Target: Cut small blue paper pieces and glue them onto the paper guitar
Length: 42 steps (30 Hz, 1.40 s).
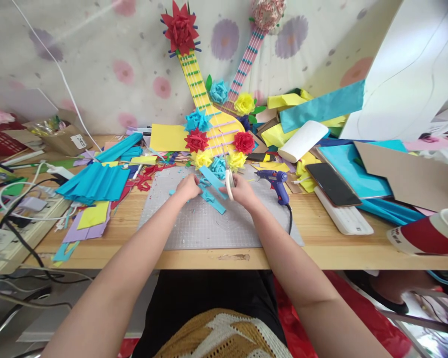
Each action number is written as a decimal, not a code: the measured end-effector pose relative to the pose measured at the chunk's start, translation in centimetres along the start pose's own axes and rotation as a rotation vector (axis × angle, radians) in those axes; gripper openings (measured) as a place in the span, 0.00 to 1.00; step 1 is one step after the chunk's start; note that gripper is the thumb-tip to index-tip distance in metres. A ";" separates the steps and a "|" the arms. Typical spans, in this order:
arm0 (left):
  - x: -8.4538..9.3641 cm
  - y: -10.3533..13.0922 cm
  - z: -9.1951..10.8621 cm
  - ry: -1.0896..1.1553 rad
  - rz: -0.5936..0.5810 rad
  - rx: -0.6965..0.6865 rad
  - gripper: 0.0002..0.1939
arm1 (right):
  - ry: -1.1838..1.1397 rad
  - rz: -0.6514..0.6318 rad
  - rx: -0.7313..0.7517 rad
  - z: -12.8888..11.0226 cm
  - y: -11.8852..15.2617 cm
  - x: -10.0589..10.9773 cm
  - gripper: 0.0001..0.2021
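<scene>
White-handled scissors [229,185] are in my right hand [242,190], fingers closed around the handles and blades pointing away from me. My left hand [188,188] is pinched at the edge of some blue crepe paper [208,193]. Blue strips [213,180] lie between the two hands, over a grey cutting mat [209,228]. Just beyond them stands a yellow paper guitar [222,130] decorated with red, blue and yellow paper flowers; its top carries a large red flower [180,28].
Right of my right hand lies a blue glue gun [274,183] with its cord. Farther right are a phone [333,184] and a paper cup [427,232] near the table edge. Folded blue crepe paper [97,183] and a power strip [7,248] are at left. A pink guitar [244,64] leans behind.
</scene>
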<state>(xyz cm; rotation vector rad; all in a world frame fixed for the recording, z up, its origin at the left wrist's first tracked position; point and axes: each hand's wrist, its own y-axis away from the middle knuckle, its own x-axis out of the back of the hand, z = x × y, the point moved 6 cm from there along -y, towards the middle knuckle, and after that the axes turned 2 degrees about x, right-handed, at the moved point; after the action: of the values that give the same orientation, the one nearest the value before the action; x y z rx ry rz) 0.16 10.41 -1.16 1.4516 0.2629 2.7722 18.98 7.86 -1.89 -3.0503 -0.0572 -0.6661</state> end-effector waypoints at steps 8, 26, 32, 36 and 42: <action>1.7 0.7 0.4 0.879 0.063 -0.048 0.13 | -0.326 -0.095 0.130 -1.7 0.5 -0.6 0.22; 2.9 2.0 2.1 0.951 0.036 -0.051 0.14 | -0.339 -0.144 0.022 -1.1 0.4 -0.8 0.23; 2.7 1.8 1.4 1.022 0.023 0.066 0.12 | -0.202 -0.142 0.035 -0.5 0.2 -1.0 0.19; 2.1 1.9 1.2 1.092 -0.014 0.119 0.05 | -0.105 -0.124 0.033 -0.5 0.2 -1.0 0.17; 1.9 2.1 1.0 1.070 -0.006 0.065 0.15 | -0.017 -0.131 0.009 -0.2 0.3 -1.2 0.16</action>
<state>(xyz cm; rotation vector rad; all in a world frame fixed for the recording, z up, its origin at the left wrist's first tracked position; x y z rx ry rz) 0.04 8.67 1.21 -0.1720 0.3290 3.2281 17.76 7.53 -2.19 -3.0644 -0.2620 -0.6447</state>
